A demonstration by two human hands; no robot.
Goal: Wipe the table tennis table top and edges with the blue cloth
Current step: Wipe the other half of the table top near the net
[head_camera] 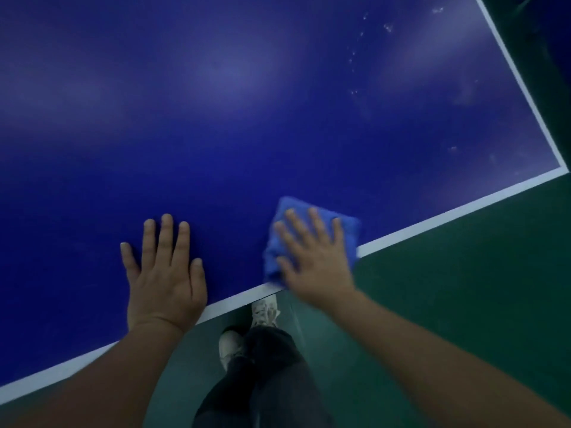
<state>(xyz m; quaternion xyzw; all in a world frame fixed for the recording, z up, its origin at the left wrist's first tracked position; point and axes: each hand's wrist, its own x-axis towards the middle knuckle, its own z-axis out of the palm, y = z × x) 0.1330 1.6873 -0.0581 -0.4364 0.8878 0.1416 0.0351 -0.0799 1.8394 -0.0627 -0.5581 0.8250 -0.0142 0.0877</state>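
Observation:
The table tennis table (247,118) has a dark blue top with a white line along its near and right edges. A folded blue cloth (285,211) lies on the top right at the near edge line. My right hand (315,257) presses flat on the cloth with fingers spread, and looks slightly blurred. My left hand (165,267) rests flat on the bare top to the left of the cloth, fingers apart, its heel at the white edge line. Pale specks and smears (361,63) mark the top toward the far right corner.
A green floor (463,304) lies below the near edge and to the right. My legs in dark trousers and light shoes (264,313) stand close under the table's near edge. The table's right corner (564,168) is at the frame's right side.

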